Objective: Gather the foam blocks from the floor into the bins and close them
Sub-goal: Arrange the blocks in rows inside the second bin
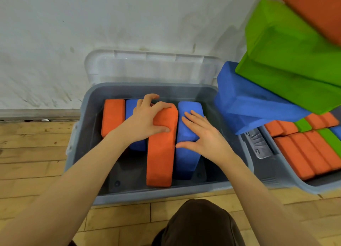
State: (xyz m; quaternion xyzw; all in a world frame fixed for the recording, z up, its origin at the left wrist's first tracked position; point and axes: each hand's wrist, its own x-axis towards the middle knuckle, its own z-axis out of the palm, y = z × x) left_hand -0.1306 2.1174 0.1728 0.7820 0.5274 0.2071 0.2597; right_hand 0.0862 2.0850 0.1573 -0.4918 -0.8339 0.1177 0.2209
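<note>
The step in hand is judged to be the packing of blocks on edge in the grey bin (77, 153), which stands on the wooden floor (27, 153) against the wall; its clear lid (147, 66) is propped open behind it. The long orange block (162, 149) is gripped near its far end by the left hand (145, 120), thumb on the top face and fingers curled over the end; the right hand (204, 135) is laid flat, fingers straight and apart, on the blue block (188, 153) just beside it, nothing being clamped by that grip. To be done well, the orange block should be pushed level and snug against its neighbours while the blue one is steadied; gaps should be closed so that the lid can later be shut flush. A second orange block (112, 114) and another blue block (132, 107) stand further left in the same bin. The blocks are rectangular, round-cornered, with a matte, faintly nappy foam surface; they will likely compress slightly when squeezed. The bin is smooth hard plastic. At the right, a second bin (287, 173) is packed with orange and green blocks; large blue (249, 102) and green (287, 61) blocks are piled above it.
</note>
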